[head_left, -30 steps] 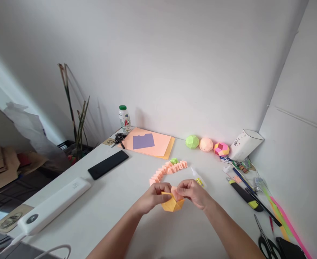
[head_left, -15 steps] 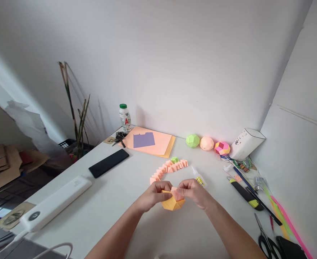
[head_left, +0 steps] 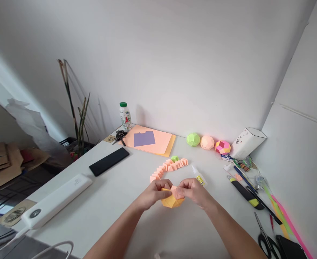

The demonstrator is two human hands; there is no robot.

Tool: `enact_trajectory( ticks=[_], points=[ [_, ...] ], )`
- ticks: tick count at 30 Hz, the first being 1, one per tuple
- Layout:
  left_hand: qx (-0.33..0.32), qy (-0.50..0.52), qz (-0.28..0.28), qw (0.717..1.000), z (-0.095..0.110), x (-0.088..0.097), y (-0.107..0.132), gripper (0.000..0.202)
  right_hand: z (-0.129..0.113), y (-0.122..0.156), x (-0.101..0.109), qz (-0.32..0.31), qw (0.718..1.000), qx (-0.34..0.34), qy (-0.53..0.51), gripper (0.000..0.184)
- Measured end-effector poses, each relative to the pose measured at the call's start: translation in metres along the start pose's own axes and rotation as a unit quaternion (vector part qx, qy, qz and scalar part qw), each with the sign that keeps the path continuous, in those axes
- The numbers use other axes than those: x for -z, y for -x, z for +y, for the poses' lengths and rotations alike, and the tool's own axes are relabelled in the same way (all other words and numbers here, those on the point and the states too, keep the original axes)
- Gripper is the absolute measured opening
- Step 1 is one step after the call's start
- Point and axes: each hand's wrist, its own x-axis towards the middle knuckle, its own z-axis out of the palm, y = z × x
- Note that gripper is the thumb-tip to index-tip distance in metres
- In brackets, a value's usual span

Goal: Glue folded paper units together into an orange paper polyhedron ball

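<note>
Between my hands, above the front of the desk, is a faceted yellow-orange paper shape (head_left: 172,202). My left hand (head_left: 160,192) pinches its left rim between thumb and fingers. A peach folded paper piece (head_left: 176,193) lies against its upper right side, and my right hand (head_left: 191,192) grips that piece with thumb and fingertips. Just beyond my hands, a curved row of peach folded paper pieces (head_left: 162,169) rests on the desk, with a small green piece (head_left: 174,158) at its back. Behind my right hand lies a white glue bottle (head_left: 199,177).
Green (head_left: 193,139), peach (head_left: 207,142) and pink-yellow (head_left: 222,147) paper balls line the wall. A utility knife (head_left: 245,193) and scissors (head_left: 267,239) lie right. Leftward are a black phone (head_left: 109,162), a white power strip (head_left: 57,201), coloured sheets (head_left: 162,141) and a bottle (head_left: 125,117).
The view has shifted very slightly. Both hands keep their hold, and the yellow-orange shape looks slightly turned, with the peach piece lying closer against it.
</note>
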Motion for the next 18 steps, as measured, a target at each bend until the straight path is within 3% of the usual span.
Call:
enact_trajectory(
  ticks=[18],
  points=[
    [0.007,-0.01,0.004,1.0,0.0035,-0.0034,0.0004,0.012,0.0038,-0.0017,0.0041,-0.018,0.999,-0.014,0.025,0.025]
  ],
)
